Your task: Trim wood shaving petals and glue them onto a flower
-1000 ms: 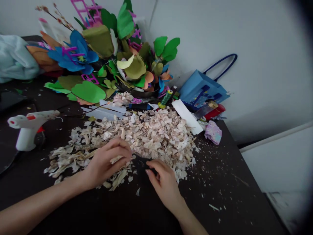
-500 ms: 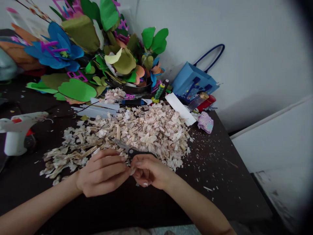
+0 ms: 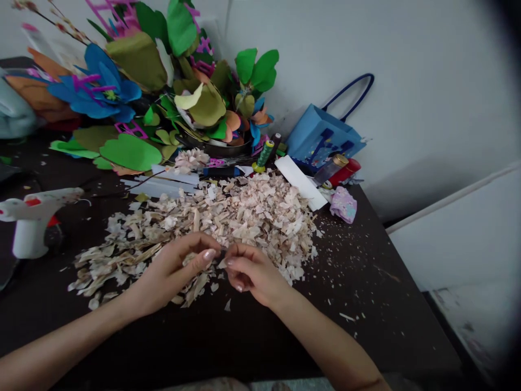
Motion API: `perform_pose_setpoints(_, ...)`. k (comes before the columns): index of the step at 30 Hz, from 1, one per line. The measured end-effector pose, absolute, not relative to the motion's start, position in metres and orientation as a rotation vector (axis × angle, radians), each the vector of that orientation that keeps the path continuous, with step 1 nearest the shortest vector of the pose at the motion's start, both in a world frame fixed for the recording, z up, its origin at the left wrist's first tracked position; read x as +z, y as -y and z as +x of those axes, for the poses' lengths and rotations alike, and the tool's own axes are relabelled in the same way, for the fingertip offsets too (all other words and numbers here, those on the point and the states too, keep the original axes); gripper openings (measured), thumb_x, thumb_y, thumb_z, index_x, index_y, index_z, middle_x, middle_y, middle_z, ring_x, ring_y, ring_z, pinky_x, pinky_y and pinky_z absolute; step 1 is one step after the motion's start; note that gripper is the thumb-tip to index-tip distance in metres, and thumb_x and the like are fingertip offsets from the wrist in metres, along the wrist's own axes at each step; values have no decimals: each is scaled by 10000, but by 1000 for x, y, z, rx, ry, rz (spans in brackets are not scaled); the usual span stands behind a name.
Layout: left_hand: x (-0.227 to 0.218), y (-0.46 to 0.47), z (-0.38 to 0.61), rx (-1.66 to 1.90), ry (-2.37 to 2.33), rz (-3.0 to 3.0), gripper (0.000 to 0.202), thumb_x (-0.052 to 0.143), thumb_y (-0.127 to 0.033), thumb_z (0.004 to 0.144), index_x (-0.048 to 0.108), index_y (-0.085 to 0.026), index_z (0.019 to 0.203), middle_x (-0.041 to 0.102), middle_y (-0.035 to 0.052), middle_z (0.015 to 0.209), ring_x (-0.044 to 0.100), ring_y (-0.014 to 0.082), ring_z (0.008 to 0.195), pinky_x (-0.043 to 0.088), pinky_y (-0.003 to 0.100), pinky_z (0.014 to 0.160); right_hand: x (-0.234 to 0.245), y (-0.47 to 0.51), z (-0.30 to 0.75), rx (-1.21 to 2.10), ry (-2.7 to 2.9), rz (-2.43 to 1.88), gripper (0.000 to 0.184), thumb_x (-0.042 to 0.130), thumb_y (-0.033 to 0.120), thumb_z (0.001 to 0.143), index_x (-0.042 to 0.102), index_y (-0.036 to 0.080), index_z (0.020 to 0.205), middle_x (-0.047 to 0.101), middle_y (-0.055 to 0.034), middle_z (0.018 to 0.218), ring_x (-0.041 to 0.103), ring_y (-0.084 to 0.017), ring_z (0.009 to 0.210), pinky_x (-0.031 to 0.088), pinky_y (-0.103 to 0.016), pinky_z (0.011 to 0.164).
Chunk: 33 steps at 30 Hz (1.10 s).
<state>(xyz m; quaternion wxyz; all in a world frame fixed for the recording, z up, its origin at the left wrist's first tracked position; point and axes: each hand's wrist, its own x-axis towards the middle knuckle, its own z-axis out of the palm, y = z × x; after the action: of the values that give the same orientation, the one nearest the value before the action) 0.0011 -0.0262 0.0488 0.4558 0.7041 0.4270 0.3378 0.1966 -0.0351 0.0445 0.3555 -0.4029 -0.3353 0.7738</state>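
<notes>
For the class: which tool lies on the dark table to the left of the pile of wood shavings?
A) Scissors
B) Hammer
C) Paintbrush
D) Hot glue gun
D: the white hot glue gun lies on the dark table, left of the pile of wood shavings.

The bare left hand (image 3: 173,277) reaches in from the lower left of the frame, and the bare right hand (image 3: 253,274) reaches in from the lower right. Both hands are curled inward, and their fingertips (image 3: 209,254) are very near each other, just below the middle of the frame.
</notes>
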Motion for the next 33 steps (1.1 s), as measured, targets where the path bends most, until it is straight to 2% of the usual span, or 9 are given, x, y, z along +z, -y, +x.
perform_pose_setpoints(3,45,27,1,677,-981,1501,350,585,-538,933,639,-193,911,665,32,823,624,187,779,514,273,693,41,33,194,1957,927,-1084,166,706,299,715,581,190,697,500,95,483,406,-47,350,176,-184,352)
perform_pose_setpoints(5,38,30,0,654,-950,1431,356,647,-545,890,632,-190,878,648,25,794,598,173,743,495,264,667,40,32,191,1942,966,-1095,178,705,313,724,578,190,698,495,94,475,403,-50,355,179,-181,353)
perform_pose_setpoints(12,24,35,-6,715,-888,1264,374,654,-550,888,602,-187,816,583,-6,710,520,135,656,433,249,621,39,32,185,1954,1079,-1096,245,737,374,757,572,193,747,486,100,455,386,-55,361,191,-173,359)
perform_pose_setpoints(18,20,39,-15,751,-855,1204,363,676,-535,883,613,-178,865,592,2,771,537,147,722,432,263,667,35,30,178,1974,1113,-1084,272,756,387,773,572,189,747,485,96,483,385,-50,365,183,-182,364)
perform_pose_setpoints(21,17,40,-19,770,-877,1212,366,691,-532,871,612,-175,861,587,1,768,524,144,705,416,257,639,35,28,172,1998,1113,-1072,274,762,387,771,573,190,747,483,99,479,391,-50,364,188,-180,366)
perform_pose_setpoints(25,19,41,-29,790,-885,1251,349,667,-520,892,614,-178,850,564,-13,737,492,134,678,395,248,616,38,24,166,2089,1065,-1066,284,792,373,728,578,188,739,517,91,489,416,-47,358,191,-171,352)
perform_pose_setpoints(33,31,42,-45,815,-805,1274,267,629,-447,934,606,-187,878,603,-7,768,540,131,712,449,247,657,43,12,153,2325,1003,-996,267,817,317,661,596,180,721,588,66,542,443,-49,353,211,-174,339)
